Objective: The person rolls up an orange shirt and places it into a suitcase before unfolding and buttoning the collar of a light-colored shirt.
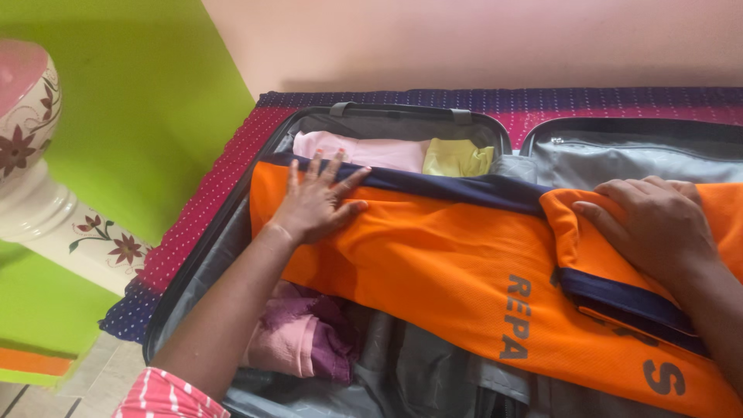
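An orange shirt with navy trim and grey lettering [449,263] lies stretched across an open grey suitcase [232,232]. My left hand [317,203] presses flat on the shirt's left end, fingers spread, near the navy edge. My right hand [658,224] rests on the folded right part of the shirt, fingers curled over the fold. Beneath the shirt lie a pale pink garment [371,151], a yellow-green one [457,157] and a purple-pink one [302,333].
The suitcase sits on a bed with a dotted purple and magenta cover [209,193]. Its lid half with a zipped grey lining [635,159] lies open to the right. A white floral-patterned column [46,193] stands left against a green wall.
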